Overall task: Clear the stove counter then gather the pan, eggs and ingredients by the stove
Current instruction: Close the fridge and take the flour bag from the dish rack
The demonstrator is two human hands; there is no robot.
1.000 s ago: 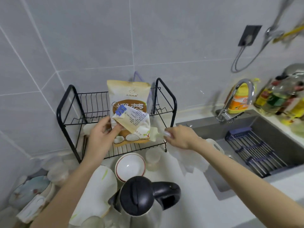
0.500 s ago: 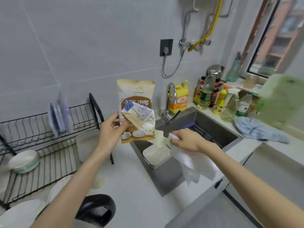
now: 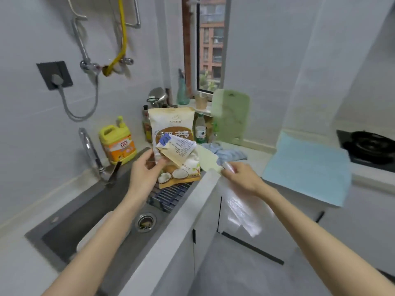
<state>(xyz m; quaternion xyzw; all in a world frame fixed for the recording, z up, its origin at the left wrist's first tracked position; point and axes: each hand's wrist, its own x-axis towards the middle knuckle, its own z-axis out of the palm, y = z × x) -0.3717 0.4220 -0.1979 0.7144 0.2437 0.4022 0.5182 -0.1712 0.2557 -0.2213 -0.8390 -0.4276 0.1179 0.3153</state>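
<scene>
My left hand (image 3: pixel 143 176) grips a cream and brown food bag (image 3: pixel 174 127) with a folded, blue-clipped smaller packet (image 3: pixel 178 149) in front of it, held upright above the sink. My right hand (image 3: pixel 242 177) pinches a pale yellow-green sheet (image 3: pixel 207 158) together with a clear plastic bag (image 3: pixel 241 210) that hangs down below it, over the counter's front edge. The black gas stove (image 3: pixel 369 146) sits at the far right on the counter, apart from both hands.
A grey sink (image 3: pixel 85 212) with faucet (image 3: pixel 90 152) and a slatted drain rack (image 3: pixel 168 194) lies below my left arm. Yellow detergent jug (image 3: pixel 117 142), bottles (image 3: pixel 200 130), a green cutting board (image 3: pixel 232 116), a blue rag (image 3: pixel 228 153) and a light blue mat (image 3: pixel 305 165) line the counter.
The view has swung right, from the dish rack past the sink toward the stove. Both hands carried the bag, the sheet and the plastic bag along with unchanged grips.
</scene>
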